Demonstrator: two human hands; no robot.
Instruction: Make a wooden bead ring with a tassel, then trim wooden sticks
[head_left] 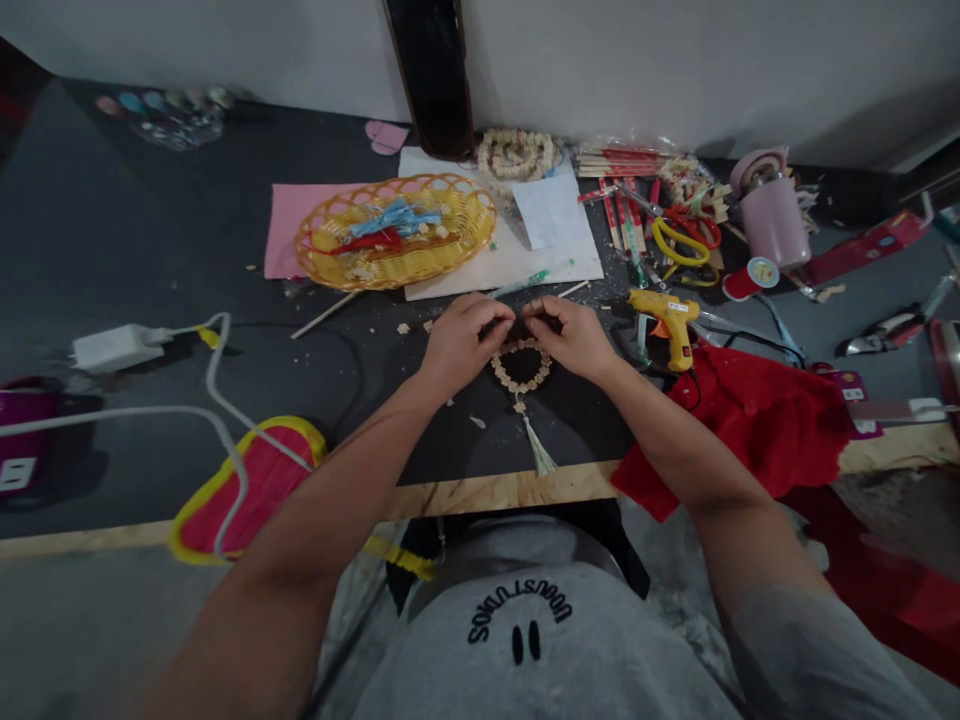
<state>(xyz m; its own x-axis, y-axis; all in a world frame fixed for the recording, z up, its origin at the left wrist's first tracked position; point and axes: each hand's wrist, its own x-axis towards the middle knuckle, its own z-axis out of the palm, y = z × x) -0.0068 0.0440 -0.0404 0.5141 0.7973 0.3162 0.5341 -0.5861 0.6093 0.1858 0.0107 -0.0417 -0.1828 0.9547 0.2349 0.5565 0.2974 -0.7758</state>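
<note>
A bracelet of small cream beads, with a few reddish ones at its top, lies in a ring on the dark tabletop. Its pale tassel points toward the table's front edge. My left hand is at the ring's upper left, thumb and fingers pinched together. Opposite it, my right hand is pinched too, at the upper right. The fingertips of both hands almost meet just above the beads. Whatever is between them, perhaps a thin thread, is too small to make out.
Behind my hands stands a yellow woven basket with blue and red tassels. To the right are a yellow glue gun, scissors, a red thread spool, a pink bottle and red cloth. White cables cross the left side.
</note>
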